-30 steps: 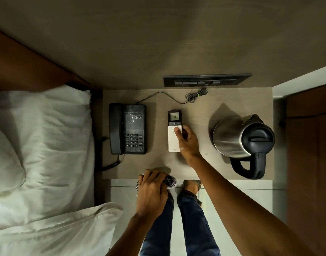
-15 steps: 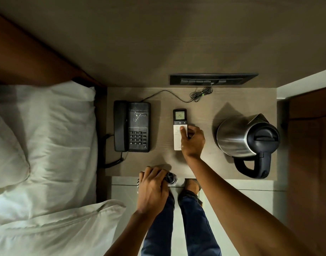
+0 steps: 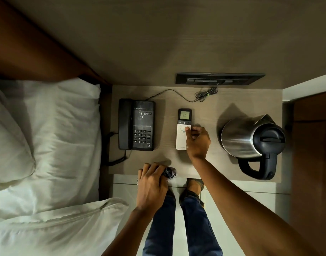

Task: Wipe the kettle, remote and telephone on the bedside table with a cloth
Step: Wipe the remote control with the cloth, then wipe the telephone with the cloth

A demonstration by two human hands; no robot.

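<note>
White-bodied remote [image 3: 182, 133] lies flat mid-table between the black telephone [image 3: 136, 124] and steel kettle [image 3: 250, 139]; the right hand [image 3: 198, 143] pinches its edge. The left hand [image 3: 152, 185] clutches a bunched cloth [image 3: 170, 172] at the bedside table [image 3: 214, 169] front edge.

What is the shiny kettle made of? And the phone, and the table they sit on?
The kettle looks like brushed metal, probably steel: its body gleams silvery with soft streaks. Its lid and handle look like matte black plastic. The telephone seems to be black plastic, dull with faint sheen. The bedside table shows pale wood grain lines; whether solid wood or a printed laminate, I cannot tell.
</note>
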